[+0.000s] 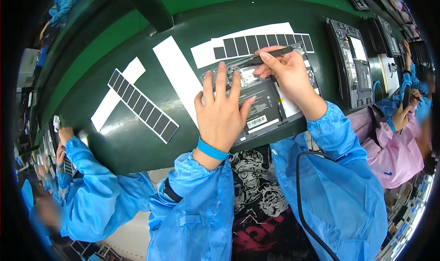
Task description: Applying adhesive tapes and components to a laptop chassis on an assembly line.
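An opened laptop base (294, 120) lies in front of me, its inner parts showing. Toward its near side sits a black battery (263, 102) with a printed label. My left hand (221, 112) rests flat on the left part of the base, fingers spread and a blue band round the wrist. Above the far part, my right hand (293, 77) pinches black tweezers (281, 52) that slant down to the left. Their tips reach toward the far edge of the base, near my left fingertips; what they touch is too small to make out.
Sheets of dark rectangular pads (144, 107) and white strips (174, 68) lie on the green table (114, 151). Another strip of dark pads (252, 44) is beyond the laptop. A second opened laptop (353, 66) stands to the right. Co-workers sit at both sides. A black cable (300, 197) hangs over my clothing.
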`<state>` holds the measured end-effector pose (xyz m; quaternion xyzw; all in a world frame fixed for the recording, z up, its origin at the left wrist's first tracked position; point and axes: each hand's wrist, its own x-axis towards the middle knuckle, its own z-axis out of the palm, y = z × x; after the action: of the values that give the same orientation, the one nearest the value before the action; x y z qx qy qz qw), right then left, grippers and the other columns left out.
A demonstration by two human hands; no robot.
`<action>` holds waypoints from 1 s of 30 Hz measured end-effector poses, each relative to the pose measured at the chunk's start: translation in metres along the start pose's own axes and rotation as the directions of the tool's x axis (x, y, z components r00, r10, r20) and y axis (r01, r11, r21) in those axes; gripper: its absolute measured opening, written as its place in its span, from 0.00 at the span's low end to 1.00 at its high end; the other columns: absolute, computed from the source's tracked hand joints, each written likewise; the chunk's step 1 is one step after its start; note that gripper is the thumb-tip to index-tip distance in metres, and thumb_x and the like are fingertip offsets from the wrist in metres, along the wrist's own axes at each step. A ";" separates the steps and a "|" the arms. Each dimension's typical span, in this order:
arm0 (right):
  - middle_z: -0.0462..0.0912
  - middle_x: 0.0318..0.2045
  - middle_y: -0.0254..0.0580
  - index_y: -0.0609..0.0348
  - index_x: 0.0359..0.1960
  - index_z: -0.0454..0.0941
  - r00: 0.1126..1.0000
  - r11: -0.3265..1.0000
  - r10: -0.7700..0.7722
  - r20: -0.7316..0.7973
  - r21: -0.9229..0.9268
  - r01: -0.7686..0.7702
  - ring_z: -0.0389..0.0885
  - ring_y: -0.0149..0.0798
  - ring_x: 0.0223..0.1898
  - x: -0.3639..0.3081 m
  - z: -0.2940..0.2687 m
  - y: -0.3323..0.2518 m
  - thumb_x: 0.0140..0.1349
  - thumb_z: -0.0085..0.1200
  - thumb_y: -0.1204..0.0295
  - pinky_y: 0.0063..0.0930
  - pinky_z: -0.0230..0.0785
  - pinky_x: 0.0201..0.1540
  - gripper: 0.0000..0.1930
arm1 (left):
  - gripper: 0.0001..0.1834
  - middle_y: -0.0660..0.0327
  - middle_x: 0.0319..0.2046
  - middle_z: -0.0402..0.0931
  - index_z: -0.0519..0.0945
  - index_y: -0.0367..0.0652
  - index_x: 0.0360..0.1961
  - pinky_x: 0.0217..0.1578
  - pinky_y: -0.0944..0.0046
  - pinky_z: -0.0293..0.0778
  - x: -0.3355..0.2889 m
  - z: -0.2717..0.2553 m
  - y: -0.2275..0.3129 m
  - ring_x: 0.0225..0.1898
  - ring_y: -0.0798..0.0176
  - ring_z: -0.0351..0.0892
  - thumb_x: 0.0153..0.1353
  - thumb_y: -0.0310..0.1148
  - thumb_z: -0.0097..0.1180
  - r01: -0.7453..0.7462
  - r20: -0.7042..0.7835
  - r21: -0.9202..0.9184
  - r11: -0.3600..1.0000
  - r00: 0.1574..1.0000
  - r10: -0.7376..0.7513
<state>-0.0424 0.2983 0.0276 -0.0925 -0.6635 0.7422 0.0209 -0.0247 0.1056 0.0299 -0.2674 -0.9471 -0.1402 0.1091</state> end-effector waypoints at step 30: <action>0.82 0.25 0.34 0.63 0.34 0.80 0.956 0.982 0.035 0.291 -0.188 0.021 0.79 0.24 0.24 -0.065 0.061 -0.011 0.61 0.59 0.71 0.19 0.71 0.27 0.07 | 0.28 0.58 0.57 0.75 0.75 0.43 0.59 0.64 0.48 0.58 -0.091 -0.013 -0.068 0.64 0.53 0.67 0.56 0.31 0.64 0.119 0.015 -0.316 0.941 0.993 -0.120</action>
<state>0.0102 0.2295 0.0518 0.0145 -0.7264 0.6814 -0.0890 0.0163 0.0025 0.0024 -0.2231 -0.9266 -0.2970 0.0581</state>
